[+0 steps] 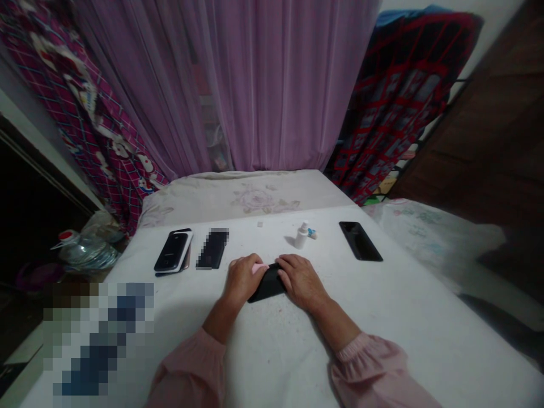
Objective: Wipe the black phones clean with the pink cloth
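Between the two hands, a black smartphone (pixel 268 285) lies slightly askew on a white bedsheet (pixel 382 323). Right hand (pixel 302 279) rests over the phone's right end, fingers draped, no clear clench. Left hand (pixel 243 279) meets its left end beside a small pink piece (pixel 259 268); whether that hand grasps anything, cannot tell. Phone judged light, stiff, slippery, possibly fragile if glass; best taken by its long edges. Beyond the phone: white bottle (pixel 301 236), small tube (pixel 312 233); further left, cased phone (pixel 173 251); further right, second black phone (pixel 360 241). Pink piece unidentified, partly hidden by fingers. Phone's underside unseen.
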`<move>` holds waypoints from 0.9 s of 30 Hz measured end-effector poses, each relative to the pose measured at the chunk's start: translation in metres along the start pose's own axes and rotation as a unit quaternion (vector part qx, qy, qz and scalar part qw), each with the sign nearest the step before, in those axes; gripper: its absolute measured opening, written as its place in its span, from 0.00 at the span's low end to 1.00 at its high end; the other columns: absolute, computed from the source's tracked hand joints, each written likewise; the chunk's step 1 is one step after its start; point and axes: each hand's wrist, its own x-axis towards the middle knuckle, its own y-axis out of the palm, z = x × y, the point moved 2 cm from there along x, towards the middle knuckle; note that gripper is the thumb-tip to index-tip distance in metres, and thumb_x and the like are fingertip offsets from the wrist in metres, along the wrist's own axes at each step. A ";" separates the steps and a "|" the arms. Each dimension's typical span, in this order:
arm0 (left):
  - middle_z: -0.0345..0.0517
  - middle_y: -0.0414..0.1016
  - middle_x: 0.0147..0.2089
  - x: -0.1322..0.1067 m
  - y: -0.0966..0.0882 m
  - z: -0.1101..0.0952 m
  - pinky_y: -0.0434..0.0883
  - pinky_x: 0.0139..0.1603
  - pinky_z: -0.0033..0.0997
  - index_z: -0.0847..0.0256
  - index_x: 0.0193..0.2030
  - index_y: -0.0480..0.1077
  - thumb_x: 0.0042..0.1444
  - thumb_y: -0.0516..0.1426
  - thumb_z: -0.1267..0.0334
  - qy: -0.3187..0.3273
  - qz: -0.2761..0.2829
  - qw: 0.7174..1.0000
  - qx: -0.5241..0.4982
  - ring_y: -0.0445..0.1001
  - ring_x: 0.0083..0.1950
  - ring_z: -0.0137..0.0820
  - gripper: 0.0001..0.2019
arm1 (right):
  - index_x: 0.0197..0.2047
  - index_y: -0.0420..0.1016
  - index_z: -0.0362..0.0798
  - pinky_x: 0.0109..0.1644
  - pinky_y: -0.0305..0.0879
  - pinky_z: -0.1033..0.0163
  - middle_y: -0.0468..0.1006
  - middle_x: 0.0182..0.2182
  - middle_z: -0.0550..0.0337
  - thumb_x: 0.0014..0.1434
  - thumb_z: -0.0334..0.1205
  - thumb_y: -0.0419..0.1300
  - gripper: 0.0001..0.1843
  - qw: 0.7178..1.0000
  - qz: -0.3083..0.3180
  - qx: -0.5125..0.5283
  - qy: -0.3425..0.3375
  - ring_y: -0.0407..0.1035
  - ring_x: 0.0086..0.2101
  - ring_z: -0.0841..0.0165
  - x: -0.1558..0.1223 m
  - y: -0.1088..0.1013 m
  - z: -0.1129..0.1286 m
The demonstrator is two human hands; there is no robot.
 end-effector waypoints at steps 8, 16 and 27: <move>0.38 0.78 0.42 0.000 -0.005 0.000 0.59 0.56 0.36 0.55 0.30 0.73 0.49 0.66 0.62 0.048 0.089 0.994 -0.049 0.74 0.48 0.35 0.06 | 0.58 0.72 0.44 0.58 0.61 0.50 0.74 0.53 0.46 0.64 0.35 0.50 0.21 0.999 -0.015 -0.013 0.032 0.65 0.53 0.56 0.000 0.005 -0.004; 0.39 0.78 0.40 -0.006 0.004 -0.004 0.60 0.53 0.38 0.55 0.36 0.71 0.58 0.61 0.60 0.050 0.021 0.999 0.005 0.73 0.47 0.35 0.04 | 0.56 0.74 0.45 0.56 0.63 0.48 0.75 0.52 0.46 0.66 0.40 0.50 0.20 0.999 -0.004 0.005 0.040 0.67 0.51 0.56 -0.004 -0.002 -0.028; 0.42 0.79 0.38 -0.001 -0.002 -0.002 0.62 0.53 0.40 0.55 0.37 0.72 0.60 0.58 0.60 0.031 -0.017 0.999 0.031 0.74 0.45 0.37 0.03 | 0.64 0.65 0.45 0.61 0.58 0.42 0.70 0.58 0.40 0.55 0.71 0.56 0.46 0.993 0.063 0.081 -0.057 0.63 0.58 0.48 -0.015 -0.005 -0.046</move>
